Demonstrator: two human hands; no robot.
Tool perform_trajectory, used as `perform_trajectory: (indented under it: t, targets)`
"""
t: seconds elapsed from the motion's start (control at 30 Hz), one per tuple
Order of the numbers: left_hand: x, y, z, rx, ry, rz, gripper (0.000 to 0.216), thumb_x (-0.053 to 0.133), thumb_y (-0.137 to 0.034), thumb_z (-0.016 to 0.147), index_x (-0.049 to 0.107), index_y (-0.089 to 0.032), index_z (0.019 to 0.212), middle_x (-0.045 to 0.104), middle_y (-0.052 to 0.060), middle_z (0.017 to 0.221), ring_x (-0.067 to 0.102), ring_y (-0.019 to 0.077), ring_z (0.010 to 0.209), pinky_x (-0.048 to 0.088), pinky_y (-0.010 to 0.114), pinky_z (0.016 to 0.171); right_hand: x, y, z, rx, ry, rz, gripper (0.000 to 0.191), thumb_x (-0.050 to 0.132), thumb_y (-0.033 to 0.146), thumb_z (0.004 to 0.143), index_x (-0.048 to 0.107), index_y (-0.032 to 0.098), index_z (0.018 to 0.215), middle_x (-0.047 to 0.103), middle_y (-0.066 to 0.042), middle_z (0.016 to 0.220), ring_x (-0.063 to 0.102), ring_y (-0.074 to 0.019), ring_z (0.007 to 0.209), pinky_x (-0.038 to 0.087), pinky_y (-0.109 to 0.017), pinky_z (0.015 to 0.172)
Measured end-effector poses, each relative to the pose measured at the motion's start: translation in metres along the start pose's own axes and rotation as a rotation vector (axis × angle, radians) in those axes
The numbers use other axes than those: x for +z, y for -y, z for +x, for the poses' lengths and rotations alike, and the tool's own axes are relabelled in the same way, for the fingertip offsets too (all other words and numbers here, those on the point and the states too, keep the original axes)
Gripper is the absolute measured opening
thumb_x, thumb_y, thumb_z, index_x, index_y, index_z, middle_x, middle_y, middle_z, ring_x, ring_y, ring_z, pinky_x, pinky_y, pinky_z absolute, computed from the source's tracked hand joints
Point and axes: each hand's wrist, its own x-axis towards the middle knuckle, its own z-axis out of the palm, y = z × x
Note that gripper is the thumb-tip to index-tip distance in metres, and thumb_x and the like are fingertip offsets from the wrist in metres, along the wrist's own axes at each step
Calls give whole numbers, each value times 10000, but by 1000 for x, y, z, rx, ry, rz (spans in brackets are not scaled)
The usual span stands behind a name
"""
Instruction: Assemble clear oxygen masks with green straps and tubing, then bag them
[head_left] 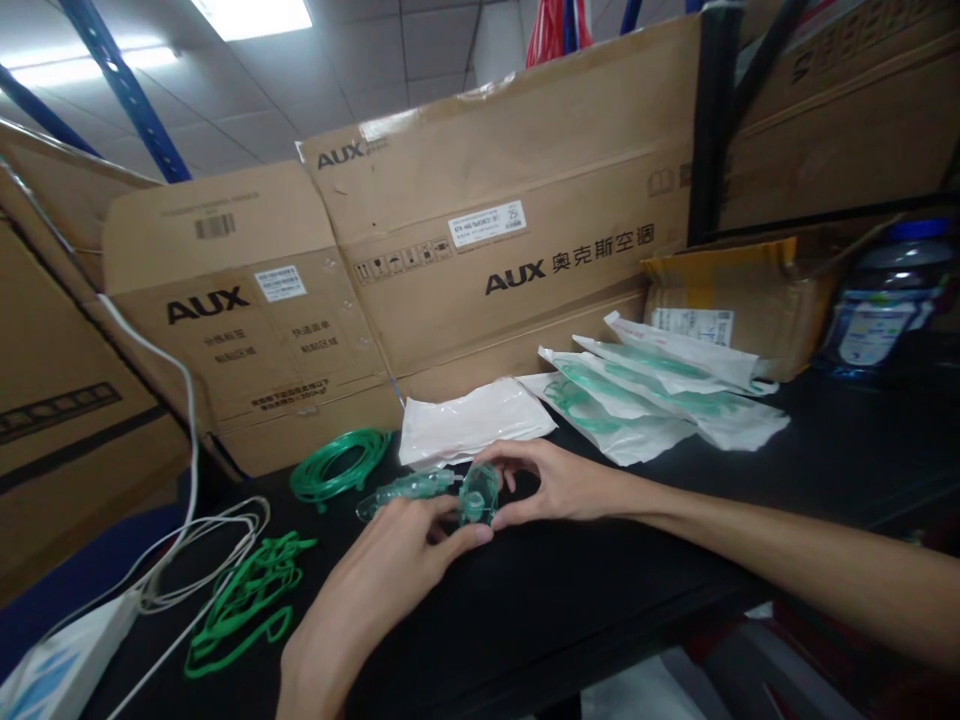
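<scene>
Both hands hold a clear green plastic nebulizer cup (478, 492) just above the black table. My left hand (397, 550) grips it from the lower left, thumb stretched along its near side, the other fingers partly hidden. On the right side, the thumb and forefinger of my right hand (547, 482) curve round it in a pinch. Just behind my left hand lies another clear green plastic piece (412, 489), partly covered by that hand. A coil of green tubing (313, 480) rests farther left. Nearer to me is a tangle of green elastic cord (251, 590).
A white flat packet (469, 420) lies behind the hands. Several white-and-clear pouches with green contents (622, 400) overlap at the right. Cardboard panels (525, 220) stand along the back. White cables (187, 530) and a power strip (75, 655) are at left, a blue-capped bottle (874, 310) at far right.
</scene>
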Motion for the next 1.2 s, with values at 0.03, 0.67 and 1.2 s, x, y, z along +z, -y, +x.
perform_trajectory:
  t: [0.03, 0.67, 1.2]
  targets:
    - [-1, -1, 1, -2, -15, 16, 333, 584, -547, 922, 780, -295, 1018, 796, 5, 947, 712, 247, 843, 442, 273, 716, -1, 1, 0, -17, -3, -73, 510, 847, 312, 758, 641, 176, 1204, 623, -12, 954, 551, -152, 814, 475, -276, 748]
    - [2, 12, 7, 107, -134, 15, 299, 526, -268, 950, 697, -289, 1194, 770, 20, 1077, 729, 226, 933, 478, 270, 801, 1, 6, -7, 21, 259, 116, 561, 735, 192, 844, 500, 230, 1352, 586, -75, 1348, 570, -202, 1259, 407, -390, 1121]
    - [-4, 4, 2, 128, -504, -40, 324, 498, -381, 984, 733, -237, 1157, 769, 32, 1130, 723, 237, 977, 534, 289, 864, -1, 7, 2, 178, 30, 294, 462, 704, 533, 876, 677, 134, 1107, 711, -56, 883, 683, -166, 786, 549, -307, 778]
